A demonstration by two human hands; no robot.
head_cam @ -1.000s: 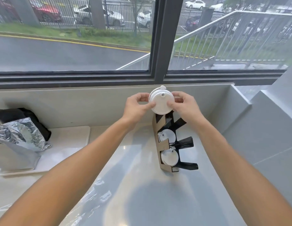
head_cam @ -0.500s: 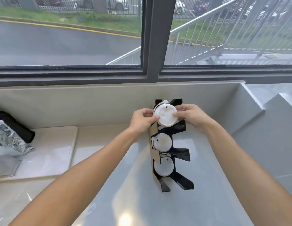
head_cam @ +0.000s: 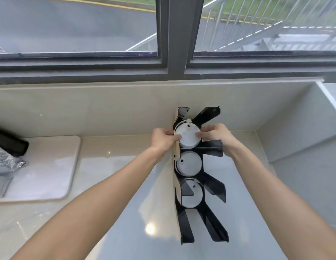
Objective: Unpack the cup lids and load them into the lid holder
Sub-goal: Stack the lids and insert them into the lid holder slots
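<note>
Lowered since the earlier frame, the round white plastic cup lid (head_cam: 187, 135) now sits in the top slot of the black fin-sided lid holder (head_cam: 210, 148), pinched at its rim by the left hand (head_cam: 163, 140) and right hand (head_cam: 216, 135). Below the grip, two more white lids (head_cam: 189, 164) fill the lower slots. Far left lies a crinkled silver foil bag (head_cam: 6, 163). No writing is readable.

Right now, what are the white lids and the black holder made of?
The lid stack both hands hold looks like thin matte white plastic, slightly see-through at the rim. The holder seems glossy black acrylic or plastic, since its fins reflect light; its left side panel looks like wood or cardboard.
</note>
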